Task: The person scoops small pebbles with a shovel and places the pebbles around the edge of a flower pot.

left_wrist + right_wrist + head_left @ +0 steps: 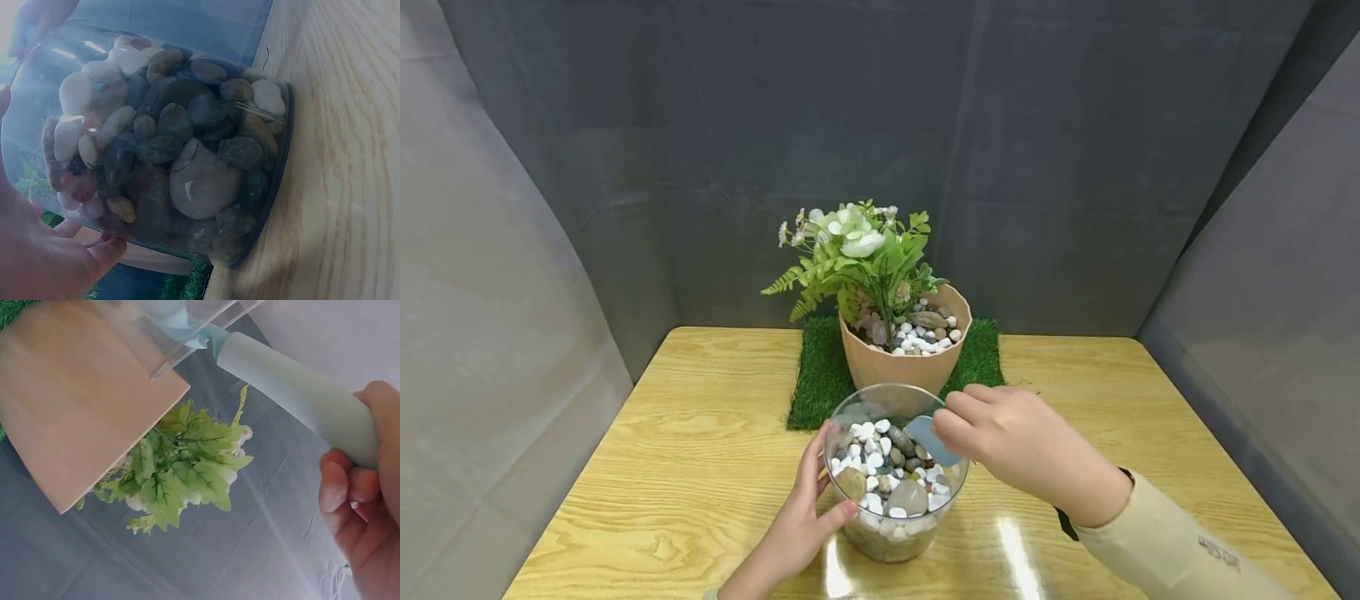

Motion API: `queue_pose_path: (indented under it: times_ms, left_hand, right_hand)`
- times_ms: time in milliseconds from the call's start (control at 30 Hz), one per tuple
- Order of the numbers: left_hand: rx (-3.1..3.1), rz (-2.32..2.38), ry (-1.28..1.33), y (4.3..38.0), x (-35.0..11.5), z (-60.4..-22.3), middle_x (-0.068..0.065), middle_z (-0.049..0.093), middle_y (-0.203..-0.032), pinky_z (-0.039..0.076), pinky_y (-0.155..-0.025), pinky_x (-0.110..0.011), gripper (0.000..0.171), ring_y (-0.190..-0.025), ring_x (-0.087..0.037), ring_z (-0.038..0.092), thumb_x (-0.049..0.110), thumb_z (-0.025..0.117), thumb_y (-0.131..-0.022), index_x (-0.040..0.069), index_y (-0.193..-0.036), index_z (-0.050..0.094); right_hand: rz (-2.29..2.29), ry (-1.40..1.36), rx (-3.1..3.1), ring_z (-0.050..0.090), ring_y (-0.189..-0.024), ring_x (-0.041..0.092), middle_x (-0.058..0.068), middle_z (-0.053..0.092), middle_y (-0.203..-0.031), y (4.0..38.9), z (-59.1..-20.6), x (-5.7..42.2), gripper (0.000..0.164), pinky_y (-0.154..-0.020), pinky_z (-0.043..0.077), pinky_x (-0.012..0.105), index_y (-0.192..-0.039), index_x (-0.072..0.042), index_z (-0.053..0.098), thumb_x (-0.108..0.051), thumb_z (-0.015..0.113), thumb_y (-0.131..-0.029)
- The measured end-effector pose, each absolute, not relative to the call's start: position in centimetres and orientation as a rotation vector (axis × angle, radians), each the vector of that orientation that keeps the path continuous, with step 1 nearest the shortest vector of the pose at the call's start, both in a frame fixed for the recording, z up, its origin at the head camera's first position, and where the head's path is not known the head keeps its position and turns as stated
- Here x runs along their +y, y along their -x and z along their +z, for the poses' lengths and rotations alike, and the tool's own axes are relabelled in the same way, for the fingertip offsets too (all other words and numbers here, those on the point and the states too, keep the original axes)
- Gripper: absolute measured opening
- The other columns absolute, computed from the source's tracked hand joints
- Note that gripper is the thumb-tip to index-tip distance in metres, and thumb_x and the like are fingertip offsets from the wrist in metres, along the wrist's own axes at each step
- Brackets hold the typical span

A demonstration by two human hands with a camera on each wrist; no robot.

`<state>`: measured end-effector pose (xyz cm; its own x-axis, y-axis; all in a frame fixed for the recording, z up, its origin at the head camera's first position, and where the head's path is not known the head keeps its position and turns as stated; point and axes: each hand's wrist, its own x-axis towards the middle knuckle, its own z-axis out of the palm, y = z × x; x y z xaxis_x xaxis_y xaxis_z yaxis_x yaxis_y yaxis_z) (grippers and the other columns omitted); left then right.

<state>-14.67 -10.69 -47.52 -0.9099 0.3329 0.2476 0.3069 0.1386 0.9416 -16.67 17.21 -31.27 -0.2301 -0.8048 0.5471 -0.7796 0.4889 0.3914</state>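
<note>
A clear plastic container stands near the front of the table, partly filled with white, grey and brown pebbles. My left hand holds it from the left, thumb by the near rim and fingers round the far side. In the left wrist view, mixed pebbles show through its wall. My right hand grips a small trowel by its pale, thick handle. The trowel's light blue blade dips inside the container at the right, close over the pebbles. The blade's tip is hard to make out.
Behind the container stands a peach flowerpot with artificial white flowers and green leaves, plus pebbles inside. It sits on a green turf mat. Dark cloth hangs behind the wooden table, with grey cloth at both sides.
</note>
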Motion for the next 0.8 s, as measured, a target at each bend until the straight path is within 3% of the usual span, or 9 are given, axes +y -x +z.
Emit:
queue_pose_path:
  times_ms: [133,233,367,467,567,800]
  left_hand:
    - [2.351,1.938,-0.659,14.7,-10.6,-47.5,-0.018,0.009,-0.173,0.024,-0.120,-0.069,0.097,-0.153,-0.051,0.021,0.017,0.068,-0.095,0.028,-0.167,0.003]
    - [2.360,1.929,-0.657,14.7,-10.7,-47.5,-0.017,0.009,-0.173,0.025,-0.121,-0.067,0.097,-0.153,-0.050,0.022,0.016,0.068,-0.095,0.026,-0.167,0.003]
    - [2.370,1.918,-0.660,14.7,-10.7,-47.6,-0.017,0.010,-0.173,0.028,-0.123,-0.061,0.097,-0.154,-0.048,0.023,0.015,0.067,-0.096,0.023,-0.167,0.002]
    - [2.365,1.917,-0.662,14.8,-10.8,-47.5,-0.017,0.010,-0.173,0.029,-0.123,-0.057,0.096,-0.154,-0.047,0.024,0.015,0.067,-0.096,0.019,-0.167,0.002]
    - [2.354,1.922,-0.659,14.8,-10.7,-47.4,-0.018,0.010,-0.173,0.028,-0.123,-0.061,0.096,-0.154,-0.048,0.023,0.015,0.067,-0.096,0.015,-0.167,0.002]
    - [2.337,1.940,-0.659,14.8,-10.7,-47.5,-0.020,0.007,-0.173,0.023,-0.120,-0.071,0.097,-0.153,-0.053,0.019,0.016,0.067,-0.096,0.027,-0.167,0.003]
  right_hand:
    - [-0.130,-1.326,-2.018,0.016,-0.063,0.008,-0.004,0.030,-0.066,16.8,-31.0,16.5,0.041,-0.052,0.013,0.020,-0.073,-0.015,0.039,0.003,0.022,-0.107]
    - [-0.227,-1.335,-2.051,0.024,-0.058,0.008,-0.005,0.036,-0.064,16.7,-30.7,15.5,0.034,-0.048,0.021,0.020,-0.072,-0.015,0.042,0.003,0.047,-0.100]
    - [-0.348,-1.321,-2.131,0.033,-0.054,0.008,-0.006,0.044,-0.061,16.8,-30.6,14.0,0.035,-0.044,0.027,0.020,-0.069,-0.016,0.047,-0.003,0.076,-0.083]
    - [-0.396,-1.285,-2.180,0.035,-0.051,0.008,-0.006,0.044,-0.059,17.0,-30.7,13.3,0.035,-0.041,0.028,0.021,-0.067,-0.017,0.048,-0.009,0.077,-0.084]
    - [-0.381,-1.248,-2.226,0.038,-0.049,0.009,-0.005,0.046,-0.057,17.4,-30.7,13.1,0.032,-0.040,0.033,0.022,-0.069,-0.016,0.051,-0.014,0.078,-0.085]
    - [-0.221,-1.193,-2.287,0.030,-0.046,0.006,-0.006,0.041,-0.054,18.9,-30.9,13.8,0.032,-0.039,0.031,0.021,-0.070,-0.014,0.052,-0.016,0.078,-0.088]
